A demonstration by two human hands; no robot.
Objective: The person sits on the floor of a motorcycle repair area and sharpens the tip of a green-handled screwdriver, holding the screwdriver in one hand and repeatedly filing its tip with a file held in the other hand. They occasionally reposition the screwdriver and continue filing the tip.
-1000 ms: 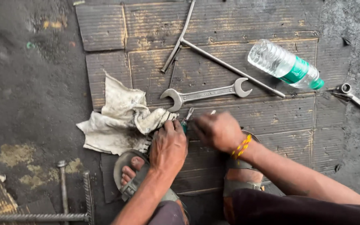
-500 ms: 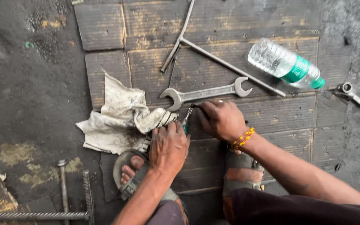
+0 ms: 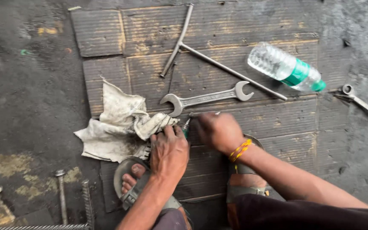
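My left hand (image 3: 169,151) presses down on a small part on the wooden boards, its fingers closed over it beside a dirty white rag (image 3: 120,125). My right hand (image 3: 216,130), with a yellow-orange thread band on the wrist, grips a small tool with a teal handle (image 3: 185,127) whose tip meets the left hand. The part under the hands is mostly hidden. A double open-ended spanner (image 3: 207,98) lies just beyond the hands.
A T-handle socket wrench (image 3: 209,59) lies on the far boards. A clear plastic water bottle (image 3: 286,68) with a green label rests at the right. Another wrench (image 3: 363,104) lies at the far right. Steel bars (image 3: 60,200) lie lower left. My sandalled feet (image 3: 133,181) sit below.
My right hand has shifted slightly left and lower, closing in on the left hand. The view has tilted a little; the left hand stays on the part.
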